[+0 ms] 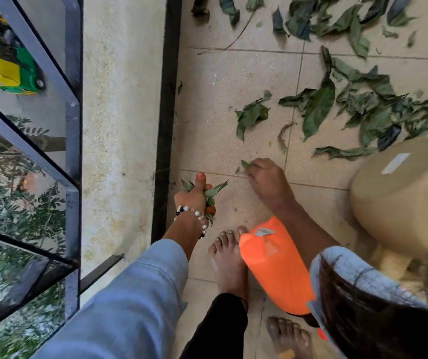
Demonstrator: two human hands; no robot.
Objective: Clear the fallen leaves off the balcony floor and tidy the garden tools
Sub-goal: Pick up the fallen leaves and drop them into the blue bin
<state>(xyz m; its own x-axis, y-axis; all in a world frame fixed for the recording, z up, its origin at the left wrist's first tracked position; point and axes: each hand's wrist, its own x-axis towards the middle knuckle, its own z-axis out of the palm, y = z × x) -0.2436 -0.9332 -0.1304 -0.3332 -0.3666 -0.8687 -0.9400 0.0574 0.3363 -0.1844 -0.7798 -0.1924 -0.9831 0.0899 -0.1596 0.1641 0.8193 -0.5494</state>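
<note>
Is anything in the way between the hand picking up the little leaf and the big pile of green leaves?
No. The right hand pinches a small green leaf; only bare beige tiled floor lies between it and the scattered wilted green leaves.

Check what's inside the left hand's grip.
The left hand grips a bunch of green leaves; tips stick out past the thumb and below the fist. How many it holds is hidden by the curled fingers. The right hand pinches a single small leaf.
</note>
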